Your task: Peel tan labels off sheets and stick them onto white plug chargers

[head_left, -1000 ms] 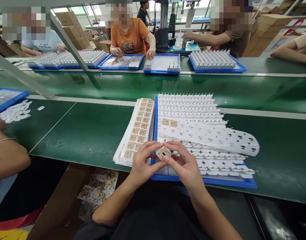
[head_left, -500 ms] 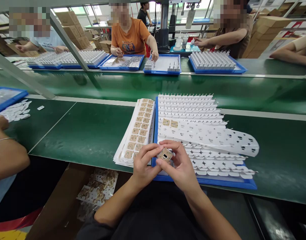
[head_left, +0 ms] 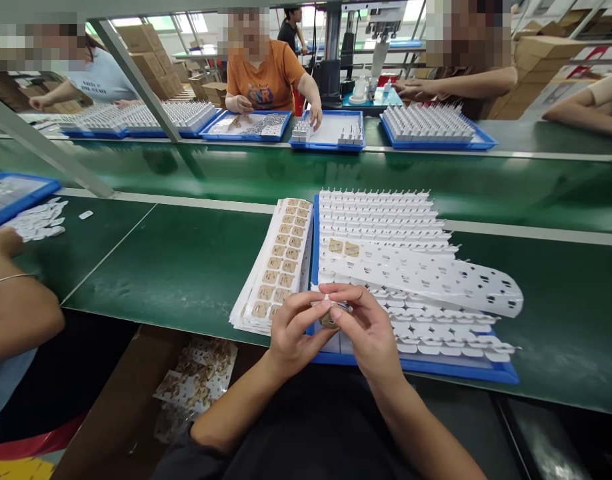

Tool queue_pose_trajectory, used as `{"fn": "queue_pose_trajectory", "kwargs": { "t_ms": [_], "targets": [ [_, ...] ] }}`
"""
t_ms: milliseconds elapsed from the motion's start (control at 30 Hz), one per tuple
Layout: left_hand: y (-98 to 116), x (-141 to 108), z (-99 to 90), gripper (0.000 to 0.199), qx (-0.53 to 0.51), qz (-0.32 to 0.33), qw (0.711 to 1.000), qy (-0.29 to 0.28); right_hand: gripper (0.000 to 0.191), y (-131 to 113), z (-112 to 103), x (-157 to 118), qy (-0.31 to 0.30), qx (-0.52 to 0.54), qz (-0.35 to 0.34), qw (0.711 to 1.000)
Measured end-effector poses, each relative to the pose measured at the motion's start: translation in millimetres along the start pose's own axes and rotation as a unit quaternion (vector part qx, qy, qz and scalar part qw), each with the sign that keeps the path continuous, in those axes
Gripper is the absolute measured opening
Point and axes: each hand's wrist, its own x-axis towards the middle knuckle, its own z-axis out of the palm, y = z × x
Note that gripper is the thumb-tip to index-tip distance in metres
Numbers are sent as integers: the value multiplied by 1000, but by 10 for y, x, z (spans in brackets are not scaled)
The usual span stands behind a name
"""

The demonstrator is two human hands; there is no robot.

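A small white plastic charger block [head_left: 331, 315] is being pinched between the fingertips of the left hand [head_left: 291, 330] and right hand [head_left: 369, 333], above the near edge of the blue plastic tray [head_left: 411, 363]; the tan label should be pressed flat.

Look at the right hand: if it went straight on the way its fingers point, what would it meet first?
Probably the left hand: the right hand points up and left, its fingertips already at the small part between them.
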Motion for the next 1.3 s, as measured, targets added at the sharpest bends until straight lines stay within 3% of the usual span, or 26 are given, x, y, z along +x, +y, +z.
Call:
{"fn": "queue_pose_trajectory", "kwargs": {
  "t_ms": [333,467,567,667,733,800,867,967,1033,1200,1300],
  "targets": [
    [-13,-1,-15,39,19,17,1000,0,14,19,31,-22,18,17,-3,1000],
    [-21,-24,-11,42,-26,-37,999,-2,18,-7,-85,12,-29,-19,19,999],
    [-18,-36,-23,44,-56,-59,997,-19,18,-98,-176,70,-73,-131,2,989],
    [-1,-33,-41,43,-55,-62,996,-40,13,-192,-202,112,-74,-267,-71,958],
    [6,-24,-52,42,-59,-80,994,-51,15,-226,-197,112,-79,-328,-159,928],
    [-7,-17,-67,40,-73,-116,989,-59,17,-238,-207,89,-94,-366,-250,892],
    [-53,-15,-95,39,-85,-156,982,-66,16,-238,-251,54,-109,-369,-291,876],
    [-178,-32,-174,38,-74,-205,973,-72,15,-222,-362,25,-126,-344,-242,899],
    [-283,-58,-249,36,-63,-241,967,-63,15,-191,-426,32,-133,-376,-200,895],
    [-606,-115,-464,38,-50,-361,931,26,15,-50,-421,64,-191,-539,-176,801],
    [-909,-115,-631,44,-48,-407,908,83,21,1,-369,63,-232,-586,-176,756]
  ]
}}
